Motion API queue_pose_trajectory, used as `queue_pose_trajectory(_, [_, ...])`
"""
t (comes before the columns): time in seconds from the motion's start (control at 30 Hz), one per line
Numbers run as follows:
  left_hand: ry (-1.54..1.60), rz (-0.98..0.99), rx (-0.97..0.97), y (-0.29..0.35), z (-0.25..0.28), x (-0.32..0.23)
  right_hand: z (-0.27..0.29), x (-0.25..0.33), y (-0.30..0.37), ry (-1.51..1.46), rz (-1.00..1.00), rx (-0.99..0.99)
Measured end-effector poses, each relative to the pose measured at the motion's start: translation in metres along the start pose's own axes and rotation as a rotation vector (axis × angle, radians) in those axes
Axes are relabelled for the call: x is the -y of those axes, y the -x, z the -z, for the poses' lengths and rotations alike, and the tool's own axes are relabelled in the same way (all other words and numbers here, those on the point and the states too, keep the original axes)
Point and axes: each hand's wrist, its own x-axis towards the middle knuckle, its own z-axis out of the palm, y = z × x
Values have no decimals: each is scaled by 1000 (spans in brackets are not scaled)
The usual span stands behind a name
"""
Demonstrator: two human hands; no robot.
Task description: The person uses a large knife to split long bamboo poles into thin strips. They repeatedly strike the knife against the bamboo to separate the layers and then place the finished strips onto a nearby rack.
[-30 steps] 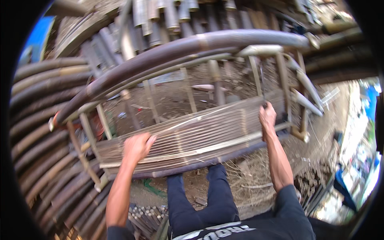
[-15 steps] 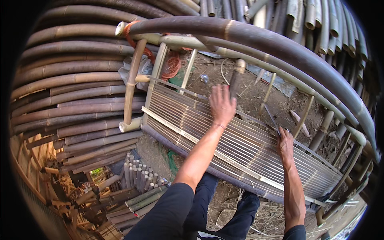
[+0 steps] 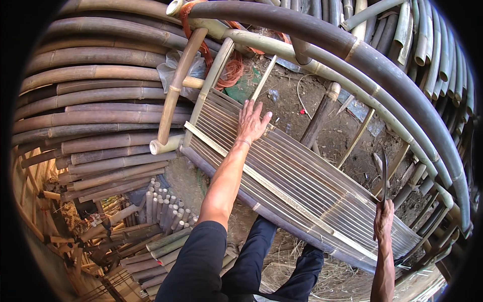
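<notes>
Bamboo slats (image 3: pixel 302 181) lie side by side in a long bamboo frame, parted by narrow gaps. My left hand (image 3: pixel 253 121), fingers spread, rests flat on the far slats toward the frame's left end. Near the right end, my right hand (image 3: pixel 384 216) is closed round a knife; its handle is mostly hidden in my fist. The dark, narrow, slightly curved knife blade (image 3: pixel 385 176) points away from me, past the slats' far edge. A pale bamboo strip (image 3: pixel 261 183) runs lengthwise across the nearer slats. Along the near side runs a dark bamboo rail (image 3: pixel 261 210).
A thick curved bamboo pole (image 3: pixel 282 25) spans the frame's far side. Stacked bamboo poles (image 3: pixel 100 94) fill the left, and more upright-looking poles (image 3: pixel 437 60) crowd the far right. Orange twine (image 3: pixel 230 73) lies by the frame's corner. Short cut bamboo pieces (image 3: pixel 168 206) stand at lower left.
My left hand has slid left along the slats. My right hand has moved right and nearer me, and the knife blade has swung from pointing far left to pointing straight away.
</notes>
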Motion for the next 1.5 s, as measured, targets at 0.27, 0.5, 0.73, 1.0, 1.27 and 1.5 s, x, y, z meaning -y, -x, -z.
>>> queue_pose_trajectory(0.27, [-28, 0, 55, -4, -5, 5, -12, -4, -9, -18, -50, -18])
queue_pose_trajectory(0.5, [-34, 54, 139, -6, -5, 8, -23, -14, -10, 24, -65, 79])
queue_pose_trajectory(0.73, [-199, 21, 117, 1, -17, 17, -45, 0, -10, 211, 15, -193])
queue_pose_trajectory(1.0, [-535, 108, 279, 0, -3, -10, -66, 20, 55, 508, -105, 221])
queue_pose_trajectory(1.27, [-238, -524, 225, 70, -32, -144, -48, 19, 66, 111, -391, 249])
queue_pose_trajectory(1.5, [-269, -595, 518, 153, -96, -285, 20, -123, 120, 165, -774, -351])
